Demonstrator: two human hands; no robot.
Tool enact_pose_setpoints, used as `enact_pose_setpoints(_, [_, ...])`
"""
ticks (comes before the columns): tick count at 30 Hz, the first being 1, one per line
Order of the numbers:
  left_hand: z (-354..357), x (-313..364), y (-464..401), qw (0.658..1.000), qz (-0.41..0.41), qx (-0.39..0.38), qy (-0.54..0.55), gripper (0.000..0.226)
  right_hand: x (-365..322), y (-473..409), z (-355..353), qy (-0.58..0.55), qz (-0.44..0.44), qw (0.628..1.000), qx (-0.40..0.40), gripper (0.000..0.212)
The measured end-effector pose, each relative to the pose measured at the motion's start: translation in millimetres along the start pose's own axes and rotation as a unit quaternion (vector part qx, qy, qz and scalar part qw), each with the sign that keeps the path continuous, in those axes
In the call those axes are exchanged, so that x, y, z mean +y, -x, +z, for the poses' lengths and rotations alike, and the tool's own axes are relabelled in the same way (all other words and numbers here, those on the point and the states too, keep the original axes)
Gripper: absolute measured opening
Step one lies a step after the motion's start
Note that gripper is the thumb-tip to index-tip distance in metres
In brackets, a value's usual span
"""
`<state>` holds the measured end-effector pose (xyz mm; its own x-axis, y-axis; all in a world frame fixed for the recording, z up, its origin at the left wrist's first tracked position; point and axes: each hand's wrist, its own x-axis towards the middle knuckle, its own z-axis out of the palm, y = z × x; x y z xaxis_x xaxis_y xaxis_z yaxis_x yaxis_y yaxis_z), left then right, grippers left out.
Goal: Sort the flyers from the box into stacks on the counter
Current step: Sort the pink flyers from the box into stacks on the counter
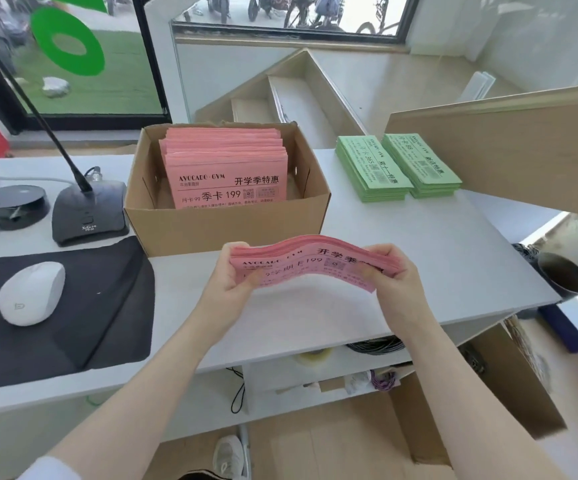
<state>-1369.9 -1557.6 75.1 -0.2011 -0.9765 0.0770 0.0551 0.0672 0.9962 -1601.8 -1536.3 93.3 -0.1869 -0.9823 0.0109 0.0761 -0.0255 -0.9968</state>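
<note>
Just below the centre of the frame, the left hand [237,271] pinches the left end of a thick bundle of pink flyers [310,263], thumb on top and fingers curled beneath, while the right hand [389,273] grips the right end the same way, so the bundle bows upward in the middle and hangs just above the white desk [436,244], not resting on it. The step in hand looks like squaring up or checking this pink batch before it is laid down as a stack of its own. The next move probably calls for lowering the bundle flat onto a bare patch of desk, edges aligned, and well apart from the green piles so the colours stay separate. Just beyond the hands, at the middle of the frame, stands an open cardboard box [225,223], which still holds a deep pile of pink flyers [227,168] printed with the same gym offer, so a fair share of the sorting remains. To the right of the box, two stacks of green flyers [396,166] lie side by side on the desk, touching or nearly so. At the lower left a white mouse [31,292] rests on a black mouse pad [107,306], with a desk microphone base [88,211] behind it.
</note>
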Motion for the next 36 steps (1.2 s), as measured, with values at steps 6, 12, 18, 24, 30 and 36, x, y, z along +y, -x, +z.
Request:
enact_pose_setpoints(6, [-13.0,-25.1,-20.5,0.993,-0.032,-0.046,-0.102,0.038,20.0,-9.1,-0.2,0.060,0.049,0.997,0.027,0.017])
enact_pose_setpoints(12, [-28.1,-15.5,-36.3,0.997,-0.020,-0.070,-0.026,0.040,-4.6,-13.3,-11.6,0.161,0.031,0.986,-0.004,0.026])
enact_pose_setpoints(18, [-24.9,-11.4,-45.8,0.993,-0.051,-0.107,0.023,0.027,-23.5,-20.2,-0.7,0.301,-0.007,0.953,-0.035,0.024])
enact_pose_setpoints(24, [-29.4,-13.9,-49.5,0.991,-0.046,-0.121,0.037,0.028,2.6,-6.7,-0.8,0.092,0.002,0.991,0.098,0.044])
enact_pose_setpoints(30, [-29.9,-14.9,-52.4,0.989,-0.021,-0.148,0.009,0.026,18.0,-4.9,-2.6,0.103,0.055,0.992,0.046,0.042])
enact_pose_setpoints(36, [-21.5,-13.1,-49.2,0.993,-0.004,-0.119,0.020,0.023,15.9,-7.9,2.6,0.111,0.023,0.989,0.093,0.028])
